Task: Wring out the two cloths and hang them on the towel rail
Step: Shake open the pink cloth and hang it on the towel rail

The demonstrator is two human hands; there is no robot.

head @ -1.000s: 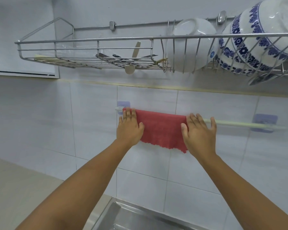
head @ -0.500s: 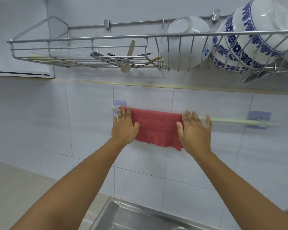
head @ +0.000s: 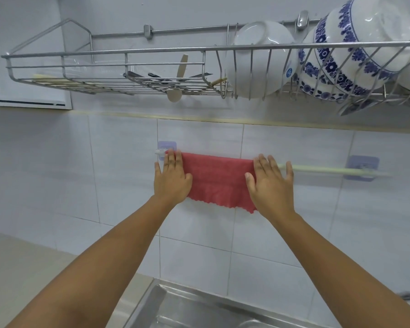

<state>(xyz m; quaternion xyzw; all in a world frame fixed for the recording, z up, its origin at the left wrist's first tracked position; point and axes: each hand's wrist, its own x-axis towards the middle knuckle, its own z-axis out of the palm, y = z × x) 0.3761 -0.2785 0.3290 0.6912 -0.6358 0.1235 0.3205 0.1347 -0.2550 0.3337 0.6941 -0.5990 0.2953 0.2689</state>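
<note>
My left hand [head: 172,179] is flat and open, fingers together, palm pressed on the left edge of the red cloth [head: 219,179]; fingertips reach the top fold just beside the left bracket [head: 166,147]. My right hand [head: 271,183] is likewise spread open, flat on the cloth's right edge, nothing gripped, little finger lying over the bare towel rail [head: 329,170]. Between the two hands the cloth hangs draped over the rail, its scalloped lower hem below my palms.

Risks from here, as I judge them:
- The rail sits on what look like stick-on pads, and the right bracket [head: 362,168] is well off to the right of my right hand. Pushing hard into the wall or downward could peel a pad and drop the rail.
- The drape looks uneven, with the hem lower on the right. If I lift off without evening it, the wet cloth could slide off toward the sink [head: 199,308] below my forearms.
- Only one cloth is in view. I can't see the second one, so the task is at most half done. The bare stretch of rail right of my right hand is its spot — I shouldn't spread the red one further.
- The dish rack [head: 128,53] with its bowls [head: 346,50] hangs right above the hands, so raising them fast risks a knock.

Writing: none readable. A small blue round sticker [head: 289,73] sits on a white bowl up and right — too small to read.
</note>
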